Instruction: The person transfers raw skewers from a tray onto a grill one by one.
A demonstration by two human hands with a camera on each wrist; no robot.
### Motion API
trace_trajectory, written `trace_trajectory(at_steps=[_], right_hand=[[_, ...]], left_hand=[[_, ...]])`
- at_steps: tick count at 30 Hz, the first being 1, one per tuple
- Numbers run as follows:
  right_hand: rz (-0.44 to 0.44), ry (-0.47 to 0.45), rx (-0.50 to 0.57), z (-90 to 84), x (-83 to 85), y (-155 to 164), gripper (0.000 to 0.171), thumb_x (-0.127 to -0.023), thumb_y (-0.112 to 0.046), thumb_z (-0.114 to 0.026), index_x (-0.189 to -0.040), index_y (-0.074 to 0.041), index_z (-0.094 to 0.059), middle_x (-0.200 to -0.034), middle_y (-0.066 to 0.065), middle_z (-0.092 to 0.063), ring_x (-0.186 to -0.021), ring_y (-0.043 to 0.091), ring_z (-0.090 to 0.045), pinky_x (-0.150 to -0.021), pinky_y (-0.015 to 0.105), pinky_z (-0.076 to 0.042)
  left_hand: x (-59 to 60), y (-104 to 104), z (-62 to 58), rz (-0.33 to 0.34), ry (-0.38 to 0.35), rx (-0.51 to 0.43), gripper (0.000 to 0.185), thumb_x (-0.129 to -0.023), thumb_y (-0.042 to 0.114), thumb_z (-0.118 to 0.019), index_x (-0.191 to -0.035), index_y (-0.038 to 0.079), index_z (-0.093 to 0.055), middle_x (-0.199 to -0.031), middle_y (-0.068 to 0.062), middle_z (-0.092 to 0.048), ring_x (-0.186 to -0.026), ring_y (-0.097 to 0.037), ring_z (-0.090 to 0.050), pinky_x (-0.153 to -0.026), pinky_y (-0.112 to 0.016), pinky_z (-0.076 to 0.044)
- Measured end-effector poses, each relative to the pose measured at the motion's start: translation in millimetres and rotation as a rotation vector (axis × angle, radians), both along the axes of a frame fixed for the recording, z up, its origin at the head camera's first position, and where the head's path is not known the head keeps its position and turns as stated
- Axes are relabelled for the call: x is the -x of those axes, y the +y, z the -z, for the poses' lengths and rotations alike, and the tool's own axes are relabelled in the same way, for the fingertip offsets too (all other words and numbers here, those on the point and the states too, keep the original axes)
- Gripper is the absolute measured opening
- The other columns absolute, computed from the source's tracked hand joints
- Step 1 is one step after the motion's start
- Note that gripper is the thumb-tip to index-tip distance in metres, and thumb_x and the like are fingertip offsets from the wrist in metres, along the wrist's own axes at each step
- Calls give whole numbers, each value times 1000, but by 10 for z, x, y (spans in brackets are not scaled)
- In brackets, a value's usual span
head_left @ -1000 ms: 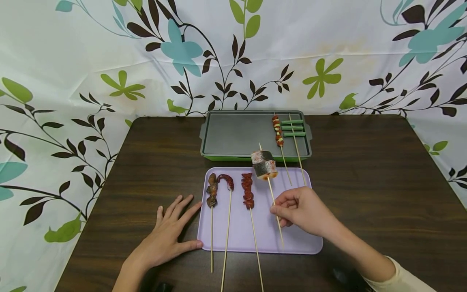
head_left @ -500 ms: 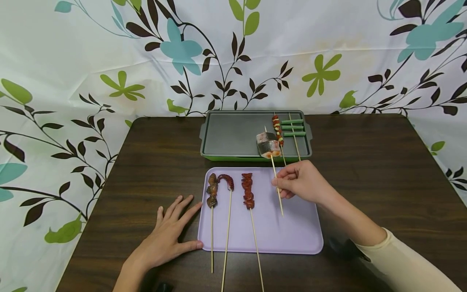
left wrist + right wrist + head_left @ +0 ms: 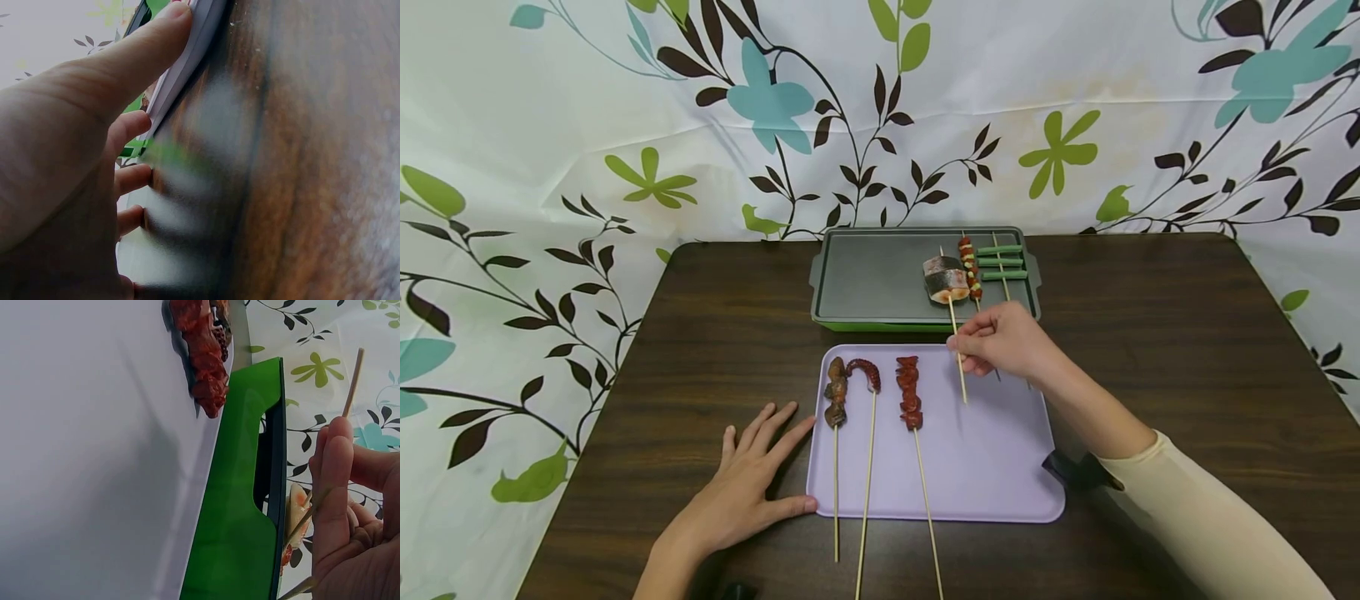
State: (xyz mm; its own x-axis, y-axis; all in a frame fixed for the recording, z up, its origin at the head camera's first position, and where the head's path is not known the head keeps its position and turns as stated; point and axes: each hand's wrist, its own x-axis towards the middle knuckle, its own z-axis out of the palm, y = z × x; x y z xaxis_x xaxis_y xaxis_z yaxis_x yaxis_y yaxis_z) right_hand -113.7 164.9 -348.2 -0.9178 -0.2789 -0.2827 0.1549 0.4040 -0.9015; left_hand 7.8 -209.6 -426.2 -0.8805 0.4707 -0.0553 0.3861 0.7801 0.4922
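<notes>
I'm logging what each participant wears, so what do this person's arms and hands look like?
Both hands are bare: no gloves, rings or markings show. The right arm wears a long cream sleeve reaching just short of the wrist. The left forearm is unsleeved as far as the head view shows. A small dark object sits beside the right wrist, probably the wrist camera mount.

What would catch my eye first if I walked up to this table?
Probably the right hand pinching a stick with a chunk of fish, held over the grey grill pan at the back of the table. Nearer, three meat skewers lie on a lilac tray, and the left hand rests flat on the table with its thumb at the tray's edge.
</notes>
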Motion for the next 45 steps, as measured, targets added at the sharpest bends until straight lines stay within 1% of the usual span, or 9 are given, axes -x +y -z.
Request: trace_trajectory(at_steps=[5, 9, 16, 25, 29, 36, 43, 45], right_hand=[[0, -8, -27, -17, 68, -23, 25, -91, -12, -71, -98, 12, -70, -70, 11, -70, -63, 21, -69, -58, 28, -56], [18, -25, -37, -30, 119, -54, 24, -91, -13, -71, -99, 10, -70, -71, 11, -71, -61, 18, -69, -57, 29, -56], [36, -53, -69, -49, 170, -83, 25, -91, -13, -71, -100, 10, -69, -70, 11, -70, -65, 25, -70, -58, 32, -57], [53, -66, -130, -56, 225, -95, 28, -91, -15, -71, -100, 11, -70, -67, 11, -70, -66, 26, -71, -57, 32, -57], [55, -50, -171, -67, 246, -98, 28, -90, -17, -72, -100, 10, -71, -68, 11, -70, -64, 25, -71, -57, 32, -57], [33, 4, -299, -105, 235, -118, 27, -90, -22, -73, -95, 4, -74, -64, 7, -70, -60, 21, -70, -55, 32, -56], [14, 52, -384, -89, 226, -134, 25, -89, -26, -73, -90, -1, -76, -62, 3, -69, -64, 27, -70, -53, 31, -54], [7, 71, -407, -85, 225, -132, 24, -89, -27, -74, -88, -2, -76, -61, 1, -69, -60, 26, -69, -51, 31, -52]], left_hand=[[-4, 2, 5, -3, -16, 4, 93, -79, 65, -69, -156, 34, -26, -162, -5, -17, -148, -38, -5, -98, -80, -4], [-9, 0, 14, -6, -20, 6, 93, -79, 65, -68, -156, 35, -26, -162, -5, -17, -147, -38, -5, -98, -80, -4], [-10, 0, 19, -7, -18, 0, 93, -79, 65, -69, -156, 36, -25, -162, -5, -16, -148, -38, -4, -98, -80, -4], [-13, 10, 16, -8, -22, -8, 93, -79, 64, -70, -156, 35, -26, -161, -7, -17, -147, -39, -5, -98, -80, -4], [-11, 9, 17, -8, -23, -5, 93, -79, 64, -70, -156, 36, -26, -161, -6, -17, -147, -39, -5, -98, -80, -4], [-2, 4, 22, -5, -23, -4, 93, -79, 65, -69, -156, 36, -26, -161, -6, -17, -147, -38, -5, -98, -80, -3], [2, -1, 21, -9, -29, -2, 93, -78, 65, -69, -156, 36, -26, -162, -5, -17, -147, -38, -4, -99, -79, -2], [4, -1, 20, -9, -29, -1, 93, -79, 65, -69, -156, 36, -26, -162, -6, -17, -147, -38, -4, -99, -79, -3]])
